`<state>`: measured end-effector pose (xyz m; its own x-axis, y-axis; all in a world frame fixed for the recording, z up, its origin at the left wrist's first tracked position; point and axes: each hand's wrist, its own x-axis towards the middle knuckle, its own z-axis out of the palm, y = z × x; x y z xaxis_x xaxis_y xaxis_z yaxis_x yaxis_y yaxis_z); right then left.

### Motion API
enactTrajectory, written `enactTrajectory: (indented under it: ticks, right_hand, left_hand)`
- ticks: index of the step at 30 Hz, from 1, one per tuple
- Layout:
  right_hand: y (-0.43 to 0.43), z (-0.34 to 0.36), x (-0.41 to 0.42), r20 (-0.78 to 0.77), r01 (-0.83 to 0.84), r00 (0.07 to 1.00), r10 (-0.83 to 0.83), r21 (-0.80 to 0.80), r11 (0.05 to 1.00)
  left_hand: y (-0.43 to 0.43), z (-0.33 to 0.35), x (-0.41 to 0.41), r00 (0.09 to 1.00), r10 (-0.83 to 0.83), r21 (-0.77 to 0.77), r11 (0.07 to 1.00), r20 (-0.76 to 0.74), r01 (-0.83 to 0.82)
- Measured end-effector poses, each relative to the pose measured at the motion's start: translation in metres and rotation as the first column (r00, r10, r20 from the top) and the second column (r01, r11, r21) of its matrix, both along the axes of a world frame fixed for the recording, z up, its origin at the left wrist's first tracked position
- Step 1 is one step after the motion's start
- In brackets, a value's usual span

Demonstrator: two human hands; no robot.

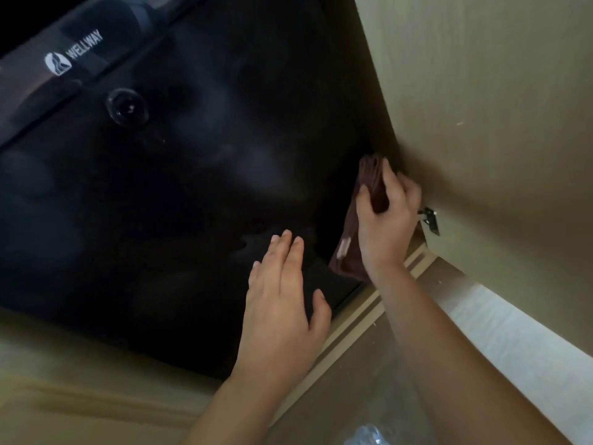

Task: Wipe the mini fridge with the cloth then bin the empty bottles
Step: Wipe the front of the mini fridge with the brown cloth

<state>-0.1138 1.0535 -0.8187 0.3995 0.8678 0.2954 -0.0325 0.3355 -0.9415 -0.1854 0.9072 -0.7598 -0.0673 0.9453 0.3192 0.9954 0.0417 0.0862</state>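
The black mini fridge [179, 175] fills the left and middle of the view, its glossy door bearing a WELLWAY badge and a round lock. My right hand [386, 216] grips a brown cloth [373, 183] against the fridge's right side, in the gap by the cabinet panel. The cloth's lower end hangs down below my wrist. My left hand [282, 300] lies flat with straight fingers on the lower right part of the fridge door. A clear plastic bottle [369, 436] shows only partly at the bottom edge.
A beige wooden cabinet panel [481, 107] stands close on the right, with a small metal hinge [430, 218] near my right hand. The beige cabinet frame [96, 390] runs beneath the fridge. A pale floor [500, 329] shows at lower right.
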Motion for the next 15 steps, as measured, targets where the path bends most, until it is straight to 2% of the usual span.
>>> enactTrajectory:
  ticks: [3,5,12,15]
  right_hand:
    - [0.01,0.009,-0.004,-0.017,0.016,1.0,-0.014,0.08,0.997]
    - [0.006,-0.009,-0.005,0.012,0.009,1.0,-0.009,0.056,0.998]
    - [-0.008,-0.084,-0.006,-0.069,-0.034,0.997,0.016,-0.267,0.963]
    - [-0.013,-0.09,-0.009,-0.089,-0.056,0.996,0.03,-0.309,0.949]
  left_hand:
    - [-0.011,-0.012,-0.002,1.0,0.023,0.0,1.0,0.013,-0.023]
    - [-0.017,-0.023,-0.003,0.999,0.048,-0.033,0.998,0.02,-0.048]
    - [-0.017,-0.053,-0.002,0.991,0.108,-0.122,0.986,-0.076,-0.116]
    - [-0.012,-0.06,0.001,0.987,0.036,-0.157,0.986,-0.159,-0.061]
